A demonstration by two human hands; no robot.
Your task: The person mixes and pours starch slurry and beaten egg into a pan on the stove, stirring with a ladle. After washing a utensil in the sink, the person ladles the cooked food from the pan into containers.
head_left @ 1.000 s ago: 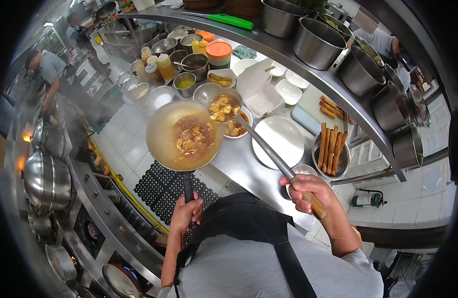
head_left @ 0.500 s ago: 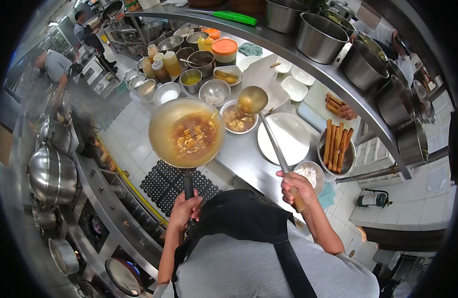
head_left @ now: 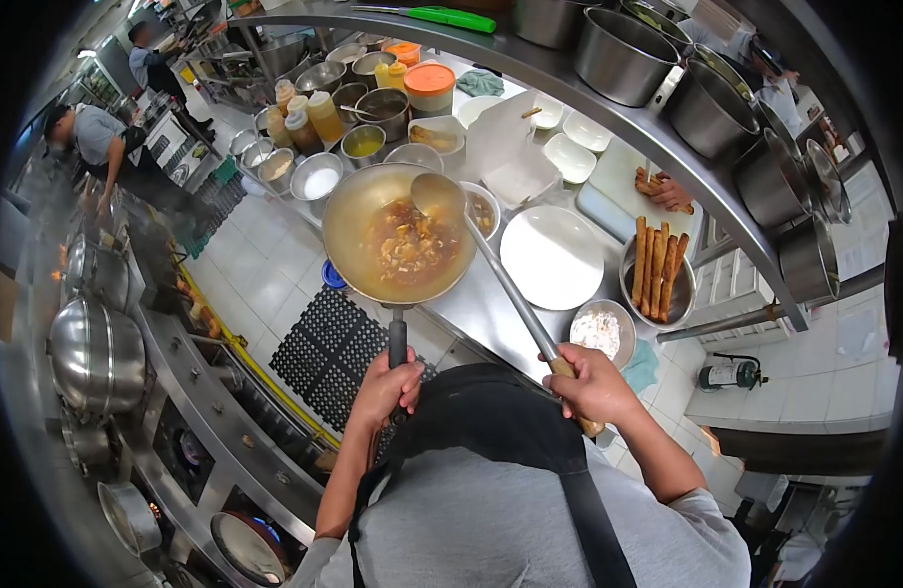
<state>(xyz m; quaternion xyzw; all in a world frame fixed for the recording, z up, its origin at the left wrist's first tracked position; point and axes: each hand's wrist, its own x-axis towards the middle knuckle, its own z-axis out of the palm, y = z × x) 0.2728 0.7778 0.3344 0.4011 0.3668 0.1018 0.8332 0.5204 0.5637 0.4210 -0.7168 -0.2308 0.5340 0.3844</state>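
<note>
My left hand (head_left: 389, 388) is wrapped round the black handle of a frying pan (head_left: 343, 225), held up at the counter's edge. Brown sauce with pale, lumpy bits (head_left: 410, 243) lies in the pan. My right hand (head_left: 592, 384) grips the wooden end of a long ladle (head_left: 515, 279). The ladle's bowl is over the far right part of the pan, its inside hidden from me. Partly covered by the pan and ladle, a white bowl of brown soupy food (head_left: 484, 211) stands just right of them. A white plate (head_left: 552, 257) lies right of the ladle's shaft.
A metal bowl of long fried rolls (head_left: 657, 279) and a bowl of pale chopped bits (head_left: 600, 331) stand on the right. Sauce bottles (head_left: 314, 122) are at the back. An overhead shelf holds steel pots (head_left: 628, 59). Lit stove burners line the left. Another person's hand (head_left: 670, 192) holds rolls.
The pan has moved right, now overlapping the white bowl. The ladle's bowl has shifted left and down, from above the white bowl to over the pan.
</note>
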